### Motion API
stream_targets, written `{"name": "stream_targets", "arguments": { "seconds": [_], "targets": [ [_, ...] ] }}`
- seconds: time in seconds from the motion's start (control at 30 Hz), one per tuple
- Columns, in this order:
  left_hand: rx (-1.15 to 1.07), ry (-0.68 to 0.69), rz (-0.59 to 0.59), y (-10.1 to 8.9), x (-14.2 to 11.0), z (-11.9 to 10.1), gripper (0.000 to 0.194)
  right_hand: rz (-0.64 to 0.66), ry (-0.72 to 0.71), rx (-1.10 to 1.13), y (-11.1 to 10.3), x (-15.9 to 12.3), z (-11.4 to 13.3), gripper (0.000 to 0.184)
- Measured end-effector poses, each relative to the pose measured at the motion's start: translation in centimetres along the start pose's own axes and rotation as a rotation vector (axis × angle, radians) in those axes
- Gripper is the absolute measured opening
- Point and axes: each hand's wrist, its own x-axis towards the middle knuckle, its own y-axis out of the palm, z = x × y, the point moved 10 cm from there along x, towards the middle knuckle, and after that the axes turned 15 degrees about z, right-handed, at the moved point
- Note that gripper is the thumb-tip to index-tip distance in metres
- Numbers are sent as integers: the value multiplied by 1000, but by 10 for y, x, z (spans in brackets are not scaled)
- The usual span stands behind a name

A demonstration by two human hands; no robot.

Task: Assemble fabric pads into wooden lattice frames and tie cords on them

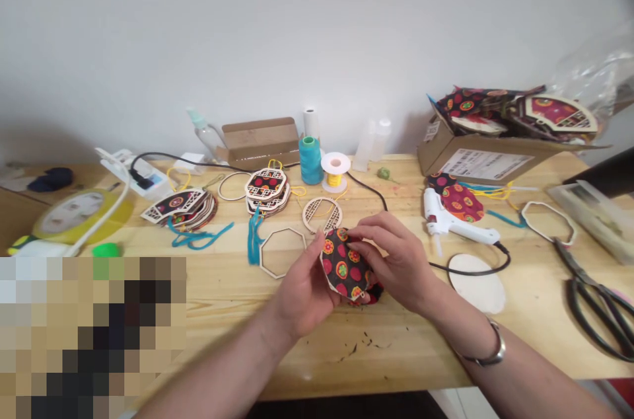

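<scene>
One octagonal panel (341,270) of dark, flower-printed cloth, pale at its rim, is held left of the white glue gun (458,225). The left hand (303,297) clasps its side between thumb and fingers; the right hand (399,260) pinches near its far edge. Bare grained bench (396,366) runs front-left of the gun to a straight edge. The printed face tilts upward, long axis unclear.

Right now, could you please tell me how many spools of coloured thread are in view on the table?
2: the teal spool stands toward the back of the table, and the yellow spool stands just to its right. Others may be hidden.
</scene>
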Motion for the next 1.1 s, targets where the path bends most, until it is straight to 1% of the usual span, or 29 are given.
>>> {"name": "stream_targets", "arguments": {
  "seconds": [0.2,0.4,0.53,0.7,0.77,0.83,0.87,0.93,1.0,1.1],
  "targets": [
    [-42,-40,-28,-3,1,2,39,24,8,-55,2,0,0,13],
    [-83,-38,-32,-3,3,2,35,29,48,-85,3,-2,-3,15],
    [-56,-28,-46,-5,3,1,34,34,17,-116,3,-2,1,14],
    [6,-16,-64,-5,3,-2,35,41,38,-71,4,-3,-1,12],
    [18,-13,-71,-5,3,-3,35,43,76,-33,3,-3,-5,10],
    [26,-6,-64,-5,2,-4,37,54,122,19,2,-2,-10,14],
    [29,-10,-51,-4,2,-4,40,71,146,54,2,-2,-13,15],
    [34,-39,-23,-4,1,-2,46,121,203,145,5,-1,-21,11],
    [38,-80,-2,-4,0,1,52,181,299,256,12,-2,-32,7],
    [48,-114,15,-4,0,4,56,275,473,470,28,-7,-49,8]
  ]
}}
